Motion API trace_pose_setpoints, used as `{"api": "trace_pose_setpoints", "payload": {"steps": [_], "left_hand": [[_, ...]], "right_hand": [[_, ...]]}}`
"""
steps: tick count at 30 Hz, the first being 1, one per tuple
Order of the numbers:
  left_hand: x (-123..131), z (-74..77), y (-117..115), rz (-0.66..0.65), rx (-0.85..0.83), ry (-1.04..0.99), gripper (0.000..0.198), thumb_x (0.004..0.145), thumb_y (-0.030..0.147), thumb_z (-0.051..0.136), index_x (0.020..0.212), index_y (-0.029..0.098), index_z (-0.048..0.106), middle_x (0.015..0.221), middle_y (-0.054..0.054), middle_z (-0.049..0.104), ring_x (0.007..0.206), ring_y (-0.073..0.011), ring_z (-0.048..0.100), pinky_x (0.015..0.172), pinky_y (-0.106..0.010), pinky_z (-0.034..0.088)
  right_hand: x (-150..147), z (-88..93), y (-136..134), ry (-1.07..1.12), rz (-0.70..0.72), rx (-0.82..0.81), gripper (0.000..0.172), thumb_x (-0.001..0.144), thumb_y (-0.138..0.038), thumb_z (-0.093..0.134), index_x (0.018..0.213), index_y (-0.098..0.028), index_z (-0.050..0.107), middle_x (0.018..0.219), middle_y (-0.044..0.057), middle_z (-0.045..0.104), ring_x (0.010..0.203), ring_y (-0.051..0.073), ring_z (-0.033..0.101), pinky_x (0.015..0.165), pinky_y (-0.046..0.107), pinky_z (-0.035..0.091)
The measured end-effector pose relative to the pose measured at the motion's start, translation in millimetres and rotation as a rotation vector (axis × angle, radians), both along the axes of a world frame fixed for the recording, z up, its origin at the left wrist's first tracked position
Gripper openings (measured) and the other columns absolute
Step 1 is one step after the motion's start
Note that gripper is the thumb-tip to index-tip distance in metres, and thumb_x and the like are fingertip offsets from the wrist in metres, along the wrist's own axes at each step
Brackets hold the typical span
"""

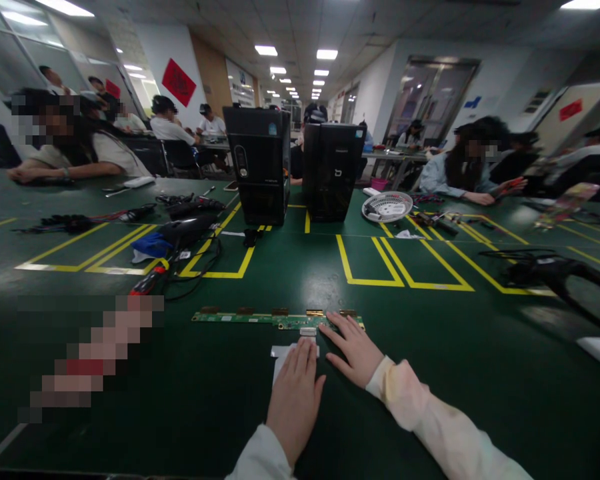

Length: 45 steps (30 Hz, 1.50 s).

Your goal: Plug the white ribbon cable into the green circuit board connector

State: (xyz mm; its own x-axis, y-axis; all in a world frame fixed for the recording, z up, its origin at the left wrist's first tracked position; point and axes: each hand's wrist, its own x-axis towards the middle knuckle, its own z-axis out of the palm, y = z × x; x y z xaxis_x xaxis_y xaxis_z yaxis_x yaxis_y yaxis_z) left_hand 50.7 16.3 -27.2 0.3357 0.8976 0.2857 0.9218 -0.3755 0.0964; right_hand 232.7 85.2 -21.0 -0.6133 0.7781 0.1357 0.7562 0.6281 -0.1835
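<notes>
A long, narrow green circuit board (250, 319) lies crosswise on the green table, with copper-coloured tabs along its far edge. My right hand (357, 350) rests with its fingers stretched out over the right end of the board. Just left of it, my left hand (295, 397) lies flat, fingers straight and side by side. Under the left fingers is a flat white strip, perhaps a ribbon cable (280, 351), partly covered by the hand. The fingertips reach a small white connector (308, 331) at the board's near edge. Whether the strip sits in the connector I cannot tell.
Two black computer towers (330, 173) stand beyond the board. A white round basket (387, 207) sits to their right. At left lie a red-and-black handled tool (147, 280), a blue-and-white bundle (153, 247) and black cables (200, 263). A black bent arm (545, 270) stands at right. People sit around.
</notes>
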Motion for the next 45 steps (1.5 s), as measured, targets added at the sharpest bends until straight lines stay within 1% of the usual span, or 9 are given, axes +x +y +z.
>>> {"api": "trace_pose_setpoints", "payload": {"steps": [11, 15, 25, 30, 34, 37, 40, 42, 45], "left_hand": [[2, 1.2, 2, -0.001, -0.019, 0.004, 0.046, 0.088, 0.020, 0.046, 0.133, 0.008, 0.046, 0.139, -0.017, 0.049, 0.128, -0.0273, 0.046, 0.102, -0.045, 0.045], [3, 4.9, 4, -0.008, -0.054, 0.021, 0.047, 0.089, 0.021, 0.046, 0.133, 0.005, 0.046, 0.138, -0.019, 0.049, 0.129, -0.0279, 0.045, 0.103, -0.045, 0.044], [6, 5.6, 4, 0.014, -0.064, 0.022, 0.046, 0.088, 0.018, 0.047, 0.133, 0.006, 0.046, 0.139, -0.018, 0.049, 0.129, -0.0274, 0.045, 0.103, -0.044, 0.044], [6, 11.2, 5, 0.015, -0.060, -0.002, 0.045, 0.089, 0.023, 0.046, 0.130, 0.004, 0.049, 0.135, -0.019, 0.052, 0.127, -0.0291, 0.048, 0.104, -0.047, 0.042], [2, 20.6, 6, -0.003, 0.015, -0.061, 0.044, 0.092, 0.027, 0.042, 0.132, 0.009, 0.047, 0.136, -0.015, 0.053, 0.130, -0.0278, 0.044, 0.107, -0.051, 0.037], [-10, 31.0, 4, 0.030, 0.071, -0.129, 0.046, 0.094, 0.028, 0.038, 0.138, 0.015, 0.040, 0.140, -0.012, 0.049, 0.133, -0.0245, 0.040, 0.108, -0.049, 0.037], [-37, 37.1, 0, 0.072, 0.043, -0.150, 0.045, 0.095, 0.032, 0.035, 0.137, 0.019, 0.042, 0.139, -0.009, 0.050, 0.133, -0.0229, 0.040, 0.108, -0.047, 0.036], [-63, 34.4, -3, 0.150, 0.003, -0.123, 0.046, 0.095, 0.037, 0.033, 0.136, 0.020, 0.044, 0.138, -0.010, 0.049, 0.131, -0.0248, 0.042, 0.106, -0.048, 0.039], [-108, 20.4, -9, 0.282, -0.019, -0.067, 0.054, 0.093, 0.045, 0.029, 0.135, 0.015, 0.047, 0.136, -0.014, 0.050, 0.127, -0.0296, 0.046, 0.102, -0.049, 0.042]], "right_hand": [[2, -0.9, 1, 0.008, 0.012, 0.000, 0.055, 0.091, -0.042, 0.044, 0.143, -0.023, 0.038, 0.151, 0.011, 0.027, 0.140, 0.027, 0.021, 0.112, 0.052, 0.022], [1, 0.5, 1, 0.003, 0.012, -0.011, 0.056, 0.091, -0.042, 0.044, 0.143, -0.023, 0.038, 0.152, 0.011, 0.026, 0.140, 0.027, 0.021, 0.112, 0.052, 0.023], [0, 4.6, 1, -0.014, 0.009, -0.037, 0.056, 0.091, -0.043, 0.043, 0.143, -0.022, 0.037, 0.152, 0.011, 0.025, 0.141, 0.027, 0.019, 0.112, 0.052, 0.022], [1, 1.7, 0, -0.008, 0.006, -0.021, 0.056, 0.092, -0.042, 0.043, 0.143, -0.022, 0.037, 0.152, 0.011, 0.024, 0.141, 0.026, 0.018, 0.113, 0.051, 0.020], [2, -1.0, 1, 0.003, 0.005, -0.014, 0.056, 0.092, -0.043, 0.043, 0.143, -0.022, 0.037, 0.152, 0.011, 0.024, 0.141, 0.026, 0.018, 0.113, 0.051, 0.020], [2, -0.9, 1, 0.007, 0.006, -0.019, 0.056, 0.092, -0.045, 0.043, 0.143, -0.022, 0.038, 0.152, 0.011, 0.025, 0.141, 0.026, 0.019, 0.113, 0.051, 0.020], [2, 0.3, 1, -0.001, 0.005, -0.025, 0.057, 0.092, -0.046, 0.043, 0.143, -0.022, 0.037, 0.152, 0.012, 0.024, 0.141, 0.026, 0.018, 0.113, 0.051, 0.019], [2, 1.1, 1, -0.009, 0.003, -0.029, 0.057, 0.092, -0.046, 0.042, 0.144, -0.023, 0.035, 0.152, 0.011, 0.024, 0.141, 0.026, 0.018, 0.113, 0.051, 0.019], [2, 1.4, 1, -0.012, 0.002, -0.029, 0.057, 0.092, -0.046, 0.042, 0.145, -0.023, 0.035, 0.153, 0.011, 0.024, 0.141, 0.026, 0.017, 0.113, 0.051, 0.019]]}}
